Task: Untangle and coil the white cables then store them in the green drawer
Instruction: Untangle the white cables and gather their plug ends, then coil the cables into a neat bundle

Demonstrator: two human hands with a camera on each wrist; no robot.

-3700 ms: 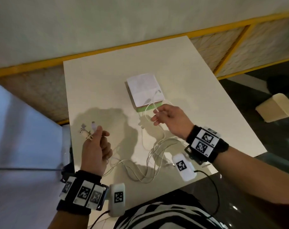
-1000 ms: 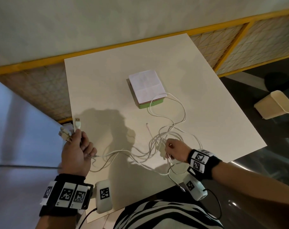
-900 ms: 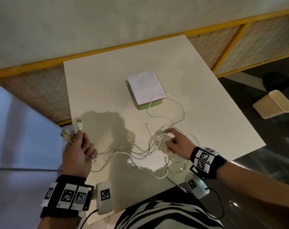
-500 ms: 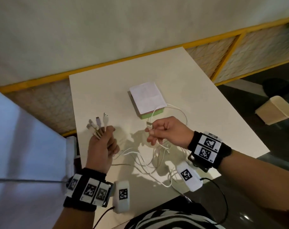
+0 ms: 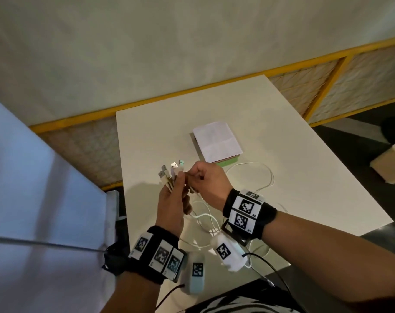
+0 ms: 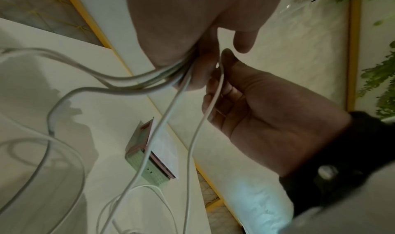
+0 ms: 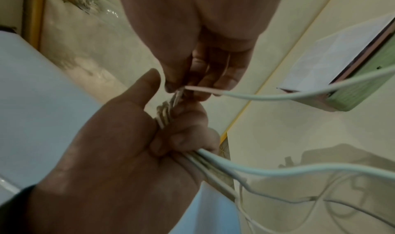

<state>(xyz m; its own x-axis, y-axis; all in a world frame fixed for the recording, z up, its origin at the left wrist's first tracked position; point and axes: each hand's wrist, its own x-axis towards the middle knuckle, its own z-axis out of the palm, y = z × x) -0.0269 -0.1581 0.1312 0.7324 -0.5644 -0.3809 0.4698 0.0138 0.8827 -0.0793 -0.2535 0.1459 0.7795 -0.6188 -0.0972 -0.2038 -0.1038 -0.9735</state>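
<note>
Above the white table [image 5: 146,136], my left hand [image 5: 177,185] grips a bundle of white cables [image 5: 169,177] just below their USB plugs, which fan upward. The right hand [image 5: 192,177] is pressed against it and pinches one more cable end [image 7: 200,90] at the bundle. In the left wrist view the cables [image 6: 119,79] run out of the left fist and down to the table. Loose loops of cable [image 5: 259,168] lie on the table to the right. The small drawer box [image 5: 228,162] shows a green front under a white sheet of paper [image 5: 216,142], just beyond my hands.
A beige bin [image 5: 390,163] stands on the dark floor to the right of the table. A yellow-framed mesh rail [image 5: 327,86] runs behind the table. A pale blue-white surface [image 5: 45,199] lies along the table's left side.
The right hand has carried a cable end leftward to the left hand's bundle, so the two hands now touch. Both hands sit higher above the table than a second ago.
</note>
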